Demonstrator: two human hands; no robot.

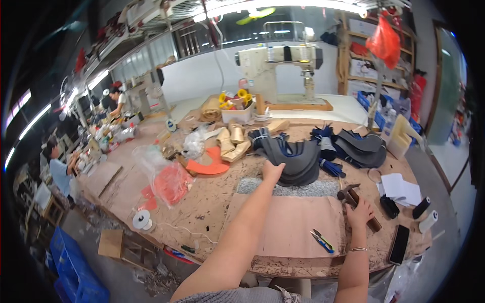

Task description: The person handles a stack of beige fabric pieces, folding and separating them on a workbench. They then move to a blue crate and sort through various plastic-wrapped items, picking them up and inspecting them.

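My left hand [273,172] reaches forward to a stack of dark grey curved fabric pieces [300,164], its thumb on the near left edge and its fingers partly hidden against the stack. The stack lies at the far side of a grey speckled strip [252,186]. On the right, my right hand [359,211] is closed round the wooden handle of a hammer [374,225], whose metal head rests on the table just beyond the fingers. Between my forearms, thread snips [323,242] with blue and green handles lie on a flat tan board [288,217].
More grey curved pieces [361,149] and tied navy bundles [326,144] lie at the far right. A phone [399,244], thread spools [428,221] and white papers [400,189] sit nearer right. Orange pieces [207,162] lie left, and a sewing machine [268,76] stands behind. Two people work far left.
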